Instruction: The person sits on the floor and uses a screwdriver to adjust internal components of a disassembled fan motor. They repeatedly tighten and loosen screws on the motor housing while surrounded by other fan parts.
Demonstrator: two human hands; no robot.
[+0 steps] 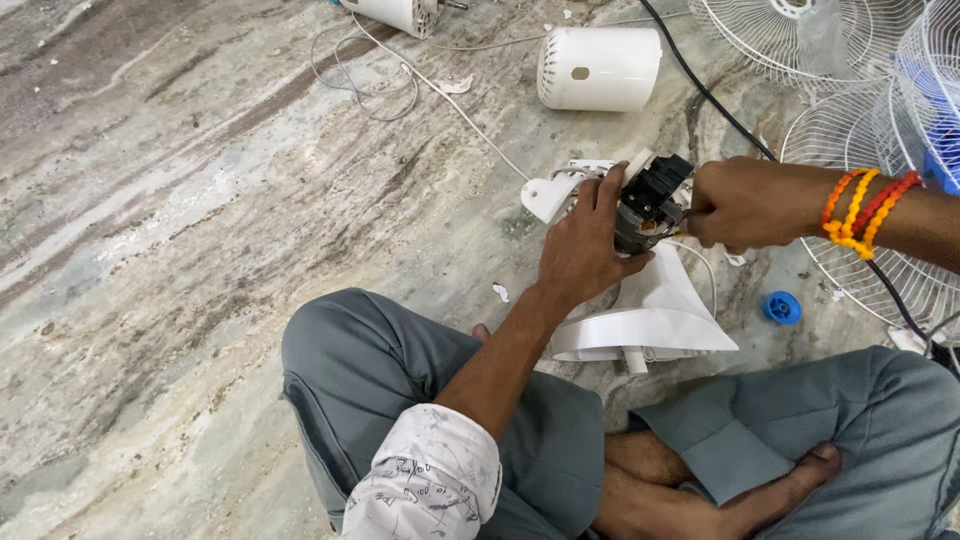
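Sitting cross-legged on the streaked marble floor (200,200), the person holds a small dark fan motor with black plastic housing (648,205) above a white plastic fan stand piece (660,315). The left hand (585,250) wraps the motor from the near side, fingers pressed around its metal body. The right hand (745,203), with orange and red thread bands (865,208) at the wrist, is closed at the motor's far side; what it pinches I cannot tell. A white cylindrical motor cover (600,68) lies beyond, white wire fan grilles (850,60) at right, a blue round cap (782,307) near the knee.
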